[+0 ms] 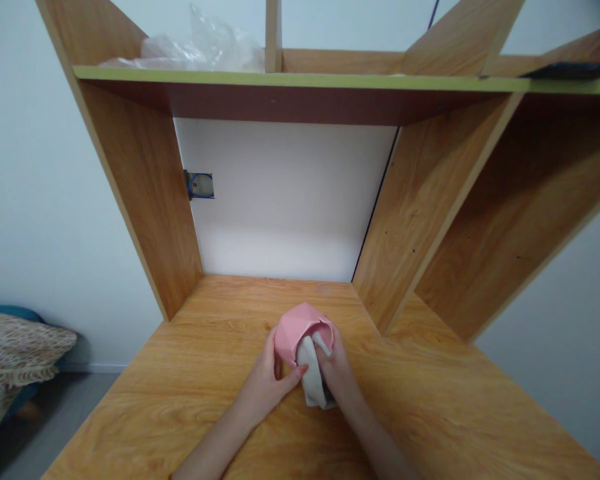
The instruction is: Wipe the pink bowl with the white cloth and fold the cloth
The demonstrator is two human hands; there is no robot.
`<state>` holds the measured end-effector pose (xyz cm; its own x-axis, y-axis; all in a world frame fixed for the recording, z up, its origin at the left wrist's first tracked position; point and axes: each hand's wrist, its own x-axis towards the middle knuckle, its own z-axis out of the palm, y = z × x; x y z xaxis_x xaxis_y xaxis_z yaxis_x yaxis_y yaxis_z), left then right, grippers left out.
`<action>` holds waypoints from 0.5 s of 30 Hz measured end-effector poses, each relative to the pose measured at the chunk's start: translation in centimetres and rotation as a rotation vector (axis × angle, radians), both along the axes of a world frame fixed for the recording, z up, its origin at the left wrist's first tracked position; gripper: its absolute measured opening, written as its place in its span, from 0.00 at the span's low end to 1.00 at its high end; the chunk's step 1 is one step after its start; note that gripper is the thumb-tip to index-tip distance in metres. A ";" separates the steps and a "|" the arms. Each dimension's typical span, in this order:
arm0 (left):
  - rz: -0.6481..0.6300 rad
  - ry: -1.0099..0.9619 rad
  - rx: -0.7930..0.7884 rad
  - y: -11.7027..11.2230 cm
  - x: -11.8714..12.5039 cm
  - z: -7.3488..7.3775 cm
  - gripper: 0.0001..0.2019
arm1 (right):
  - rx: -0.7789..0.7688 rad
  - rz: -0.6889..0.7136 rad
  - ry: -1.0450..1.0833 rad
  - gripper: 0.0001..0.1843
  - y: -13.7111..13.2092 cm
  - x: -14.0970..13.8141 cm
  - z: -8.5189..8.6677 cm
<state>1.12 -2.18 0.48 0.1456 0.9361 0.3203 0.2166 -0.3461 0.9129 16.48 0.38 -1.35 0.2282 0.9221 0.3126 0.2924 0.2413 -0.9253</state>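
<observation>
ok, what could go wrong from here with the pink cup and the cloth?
1. The pink cup is tilted and gripped at its side by the left hand alone; it might slip and roll across the smooth desk.
2. The cloth hangs partly out of the cup under the right hand; it could bunch up or pull free.
</observation>
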 end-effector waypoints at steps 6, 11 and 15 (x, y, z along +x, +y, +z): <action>0.033 0.016 -0.034 0.0 0.1 -0.1 0.30 | -0.034 0.032 0.059 0.33 0.1 -0.2 0.5; 0.099 0.036 -0.022 -0.4 0.3 0.3 0.30 | -0.068 -0.020 0.042 0.37 0.2 0.0 0.8; 0.113 0.065 -0.017 -0.5 0.2 0.7 0.30 | -0.072 -0.020 0.004 0.38 -0.1 0.0 1.4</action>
